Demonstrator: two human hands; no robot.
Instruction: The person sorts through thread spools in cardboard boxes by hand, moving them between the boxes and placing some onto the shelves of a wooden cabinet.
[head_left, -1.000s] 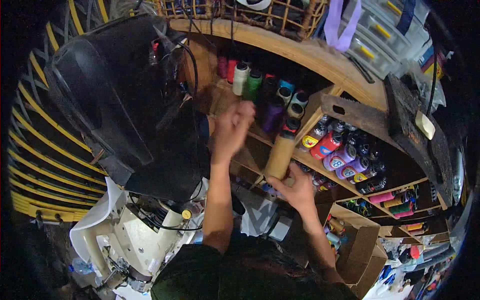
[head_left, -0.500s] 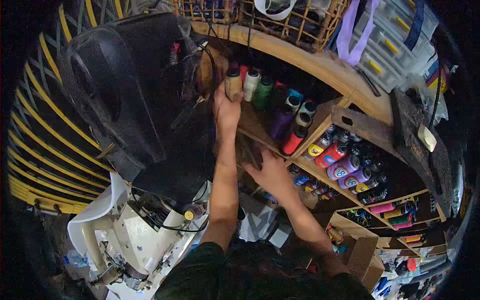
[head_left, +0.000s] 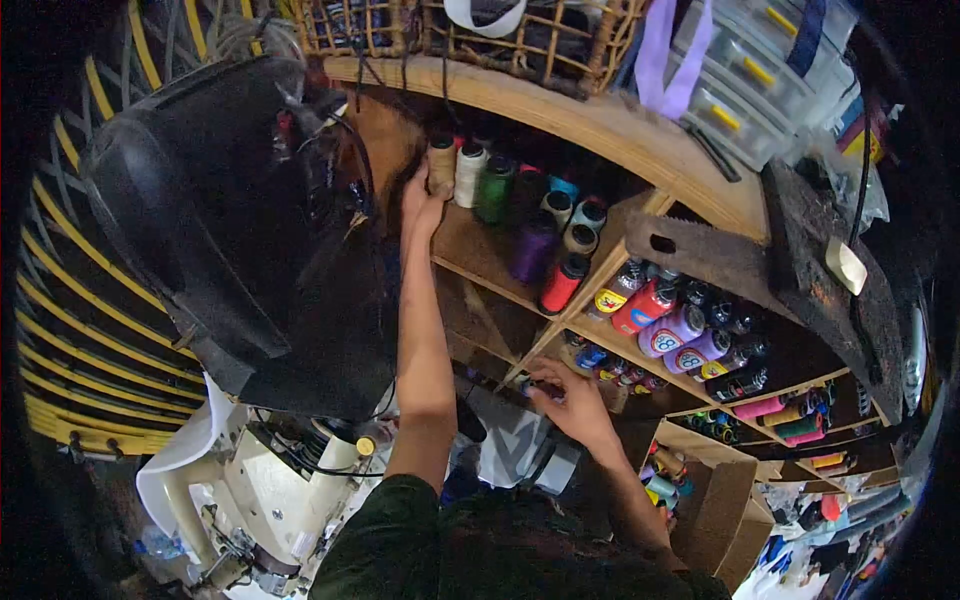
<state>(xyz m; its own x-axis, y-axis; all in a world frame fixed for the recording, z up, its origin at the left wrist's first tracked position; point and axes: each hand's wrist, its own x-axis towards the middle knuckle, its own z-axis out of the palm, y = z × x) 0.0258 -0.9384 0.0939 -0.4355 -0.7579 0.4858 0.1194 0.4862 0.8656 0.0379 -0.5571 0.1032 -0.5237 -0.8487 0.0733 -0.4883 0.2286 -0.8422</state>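
Note:
My left hand (head_left: 424, 207) grips a tan thread spool (head_left: 441, 165) at the left end of the upper shelf. Beside it stand a white spool (head_left: 470, 174) and a green spool (head_left: 494, 192). Farther right on that shelf are a purple spool (head_left: 534, 250) and a red spool (head_left: 565, 283). My right hand (head_left: 569, 397) hangs lower, below the shelf edge, its fingers apart and holding nothing that I can see.
A saw blade (head_left: 700, 250) juts across the shelves. Several bottles (head_left: 671, 331) fill the compartment at right. A black covered object (head_left: 230, 230) stands at left above a white sewing machine (head_left: 290, 480). A cardboard box (head_left: 712, 500) sits at lower right.
The view has shifted, so the shelf shows more fully. My right hand has dropped away from the shelf front. My left hand stays at the tan spool, which now stands in line with the white one.

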